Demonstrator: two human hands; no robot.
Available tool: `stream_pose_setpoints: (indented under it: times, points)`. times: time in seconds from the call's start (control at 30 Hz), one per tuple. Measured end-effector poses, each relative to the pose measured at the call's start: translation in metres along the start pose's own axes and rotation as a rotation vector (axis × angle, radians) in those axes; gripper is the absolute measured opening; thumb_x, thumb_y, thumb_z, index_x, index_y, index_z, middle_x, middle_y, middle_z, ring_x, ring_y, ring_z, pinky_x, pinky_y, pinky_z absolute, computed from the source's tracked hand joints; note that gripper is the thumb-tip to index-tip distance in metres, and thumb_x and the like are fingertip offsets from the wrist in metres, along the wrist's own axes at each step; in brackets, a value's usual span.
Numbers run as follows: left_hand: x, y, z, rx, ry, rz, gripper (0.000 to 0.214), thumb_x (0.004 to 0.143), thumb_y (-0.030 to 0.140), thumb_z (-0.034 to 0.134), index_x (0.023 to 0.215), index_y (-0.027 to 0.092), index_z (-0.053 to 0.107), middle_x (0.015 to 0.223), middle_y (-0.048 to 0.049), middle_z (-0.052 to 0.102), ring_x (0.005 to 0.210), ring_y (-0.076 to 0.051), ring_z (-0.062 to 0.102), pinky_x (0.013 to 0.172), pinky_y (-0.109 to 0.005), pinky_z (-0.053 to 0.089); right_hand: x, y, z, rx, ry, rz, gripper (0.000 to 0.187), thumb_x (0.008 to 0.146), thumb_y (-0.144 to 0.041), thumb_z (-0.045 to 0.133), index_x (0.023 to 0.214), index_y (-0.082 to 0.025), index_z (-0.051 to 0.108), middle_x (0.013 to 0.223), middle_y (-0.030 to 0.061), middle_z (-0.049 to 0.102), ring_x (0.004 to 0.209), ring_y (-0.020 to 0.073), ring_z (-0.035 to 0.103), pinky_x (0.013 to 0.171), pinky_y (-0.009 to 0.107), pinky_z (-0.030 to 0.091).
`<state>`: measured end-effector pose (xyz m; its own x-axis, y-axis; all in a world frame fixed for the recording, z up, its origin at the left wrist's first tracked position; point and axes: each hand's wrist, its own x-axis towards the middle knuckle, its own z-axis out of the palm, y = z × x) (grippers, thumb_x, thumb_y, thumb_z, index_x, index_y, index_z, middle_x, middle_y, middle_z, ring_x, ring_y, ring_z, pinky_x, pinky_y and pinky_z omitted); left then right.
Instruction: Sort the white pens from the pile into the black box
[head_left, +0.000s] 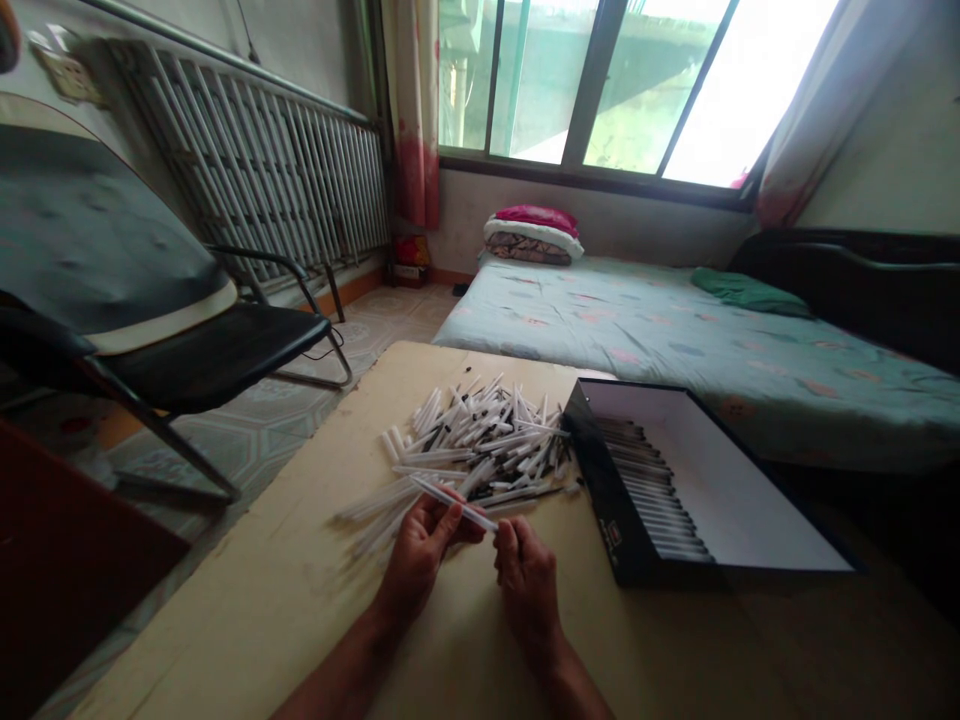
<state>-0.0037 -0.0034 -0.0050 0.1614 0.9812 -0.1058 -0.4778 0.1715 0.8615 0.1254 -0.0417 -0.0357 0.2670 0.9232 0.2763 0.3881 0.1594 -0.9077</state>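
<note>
My left hand [420, 555] and my right hand [527, 580] meet over the tan table [300, 600], both closed on one white pen [454, 503] held slantwise between them. The left fingers pinch its middle and the right fingertips hold its lower end. Just beyond lies a loose heap of white pens [480, 445] with dark tips. To the right stands an open black box [720, 490] with a white inside, and a row of pens [652, 490] is packed along its left wall.
A black folding chair [172, 350] stands left of the table on the tiled floor. A bed [675, 330] with a green sheet lies behind the box, under the window. A white radiator [262, 170] runs along the left wall.
</note>
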Motion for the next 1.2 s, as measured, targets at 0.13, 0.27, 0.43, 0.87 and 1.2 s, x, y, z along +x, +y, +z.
stream_pose_setpoints:
  times: [0.13, 0.27, 0.43, 0.87, 1.2]
  points:
    - [0.001, 0.000, -0.001, 0.009, 0.038, 0.002, 0.029, 0.070, 0.030, 0.073, 0.086, 0.016, 0.053, 0.078, -0.0066, 0.073, 0.068, -0.021, 0.070, 0.064, -0.031, 0.056, 0.001, -0.004, -0.002, 0.012, -0.049, -0.019, 0.032, 0.095, -0.037, 0.033, 0.078, -0.019, 0.052, 0.060, -0.0024, 0.052, 0.049, 0.0099, 0.049, 0.049, 0.019, 0.039]
    - [0.002, 0.004, 0.000, 0.003, 0.054, 0.009, 0.031, 0.070, 0.031, 0.073, 0.088, 0.016, 0.052, 0.077, -0.0058, 0.073, 0.068, -0.021, 0.070, 0.064, -0.031, 0.056, 0.002, -0.011, -0.004, 0.008, -0.086, -0.085, 0.018, 0.093, -0.034, 0.041, 0.093, -0.019, 0.050, 0.068, -0.0022, 0.055, 0.055, 0.0108, 0.052, 0.055, 0.020, 0.042]
    - [0.001, 0.004, 0.001, -0.004, 0.021, 0.002, 0.032, 0.067, 0.031, 0.075, 0.084, 0.015, 0.054, 0.077, -0.0069, 0.073, 0.067, -0.021, 0.070, 0.064, -0.032, 0.055, 0.003, -0.005, -0.003, -0.047, -0.100, -0.096, 0.030, 0.095, -0.034, 0.033, 0.072, -0.021, 0.048, 0.059, -0.0029, 0.051, 0.050, 0.0101, 0.050, 0.051, 0.019, 0.038]
    - [0.004, -0.002, -0.004, 0.035, -0.015, 0.010, 0.029, 0.074, 0.033, 0.069, 0.088, 0.016, 0.050, 0.079, -0.0055, 0.073, 0.069, -0.020, 0.070, 0.065, -0.031, 0.055, 0.000, -0.002, -0.002, -0.086, -0.091, -0.042, 0.034, 0.095, -0.034, 0.031, 0.067, -0.021, 0.045, 0.052, -0.0043, 0.048, 0.044, 0.0097, 0.046, 0.048, 0.019, 0.034]
    - [0.005, -0.004, -0.005, 0.028, 0.013, 0.001, 0.033, 0.072, 0.034, 0.070, 0.090, 0.016, 0.049, 0.078, -0.0051, 0.073, 0.069, -0.020, 0.070, 0.065, -0.030, 0.055, 0.001, -0.004, -0.001, -0.102, -0.126, -0.066, 0.029, 0.096, -0.033, 0.032, 0.075, -0.021, 0.048, 0.055, -0.0046, 0.050, 0.049, 0.0102, 0.049, 0.053, 0.020, 0.034]
